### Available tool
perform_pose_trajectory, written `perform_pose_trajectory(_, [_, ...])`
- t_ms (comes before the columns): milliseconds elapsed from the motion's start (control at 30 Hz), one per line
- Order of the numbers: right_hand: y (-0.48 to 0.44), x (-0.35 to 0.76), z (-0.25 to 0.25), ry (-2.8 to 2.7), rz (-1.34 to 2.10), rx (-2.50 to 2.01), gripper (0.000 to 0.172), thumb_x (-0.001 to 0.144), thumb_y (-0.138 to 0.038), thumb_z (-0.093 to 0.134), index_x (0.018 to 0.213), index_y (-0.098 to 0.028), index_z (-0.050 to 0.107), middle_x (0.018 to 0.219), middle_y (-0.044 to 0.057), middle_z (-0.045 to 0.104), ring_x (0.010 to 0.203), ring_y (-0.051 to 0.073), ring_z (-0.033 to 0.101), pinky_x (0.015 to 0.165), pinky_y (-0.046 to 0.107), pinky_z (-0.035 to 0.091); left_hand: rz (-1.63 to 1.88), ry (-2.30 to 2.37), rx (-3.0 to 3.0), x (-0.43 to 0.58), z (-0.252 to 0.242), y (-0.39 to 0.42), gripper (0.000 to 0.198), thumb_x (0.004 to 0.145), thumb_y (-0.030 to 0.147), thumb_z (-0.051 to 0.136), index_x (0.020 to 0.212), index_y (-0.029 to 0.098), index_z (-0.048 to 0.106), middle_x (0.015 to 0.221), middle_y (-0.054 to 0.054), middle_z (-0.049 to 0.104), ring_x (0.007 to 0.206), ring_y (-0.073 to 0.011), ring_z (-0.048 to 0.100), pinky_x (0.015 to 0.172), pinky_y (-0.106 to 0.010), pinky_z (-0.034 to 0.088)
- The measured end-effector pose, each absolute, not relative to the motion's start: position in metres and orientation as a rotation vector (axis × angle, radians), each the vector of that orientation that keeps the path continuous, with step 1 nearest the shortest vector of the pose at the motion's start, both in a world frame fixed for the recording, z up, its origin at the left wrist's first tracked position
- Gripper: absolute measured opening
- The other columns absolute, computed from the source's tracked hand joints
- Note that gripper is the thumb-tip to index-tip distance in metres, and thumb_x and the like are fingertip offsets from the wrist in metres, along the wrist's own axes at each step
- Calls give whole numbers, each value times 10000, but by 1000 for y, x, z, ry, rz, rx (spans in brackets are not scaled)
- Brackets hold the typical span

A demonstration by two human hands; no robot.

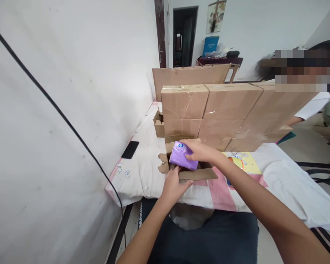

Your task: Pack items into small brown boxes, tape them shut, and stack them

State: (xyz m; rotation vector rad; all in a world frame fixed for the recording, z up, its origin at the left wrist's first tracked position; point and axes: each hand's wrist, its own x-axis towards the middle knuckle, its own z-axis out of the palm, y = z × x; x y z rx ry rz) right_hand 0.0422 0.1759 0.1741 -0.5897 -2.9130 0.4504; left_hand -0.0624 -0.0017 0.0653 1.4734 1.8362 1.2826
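Observation:
My right hand [199, 150] is closed on a purple tissue pack [180, 156] with a blue round logo. The pack is tilted above a small open cardboard box [199, 173], partly covering its opening. My left hand [174, 185] grips the near left corner of that box, thumb stretched along the front flap and fingertips partly hidden behind it. A notched side flap [163, 163] sticks out at the box's left. The inside of the box is mostly hidden.
Stacked cardboard boxes [183, 104] form a wall right behind. A phone [130, 149] and small paper bits lie left on the cloth-covered table [145, 176]. A yellow printed box [250, 163] is at right. Another person in a white sleeve [316, 106] is beyond the stack.

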Motion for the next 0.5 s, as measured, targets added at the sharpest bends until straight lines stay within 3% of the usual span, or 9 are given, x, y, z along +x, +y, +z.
perform_pose_trajectory(167, [174,28,148,-3044,346,-616,1084,668,-424,797,1563,-137,257,1459,213,481,1259,374,534,959,451,475,1106,2019,1682,-58,56,2,727,754,340,765,1395,143,483,1407,-222,557,1358,-409,474,1195,-627,271])
perform_pose_trajectory(300, [168,25,145,-3052,100,-657,1059,658,-303,780,1559,-119,254,1399,236,503,1256,405,509,960,501,458,1072,2011,1822,-62,53,5,611,786,226,683,1374,179,522,1374,-167,597,1319,-370,505,1197,-599,295])
perform_pose_trajectory(367, [173,28,149,-3070,154,-544,1053,664,-301,766,1565,-142,244,1409,208,498,1247,376,516,968,474,460,1075,1991,1891,-67,50,4,580,779,108,586,1347,221,555,1348,-121,621,1286,-331,530,1193,-572,319])
perform_pose_trajectory(500, [185,35,151,-3218,304,-495,1072,640,-311,785,1564,-132,274,1426,189,501,1193,345,549,949,426,481,1103,1968,1934,-74,39,0,698,677,-31,448,1295,251,609,1269,-79,666,1202,-268,578,1209,-546,319])
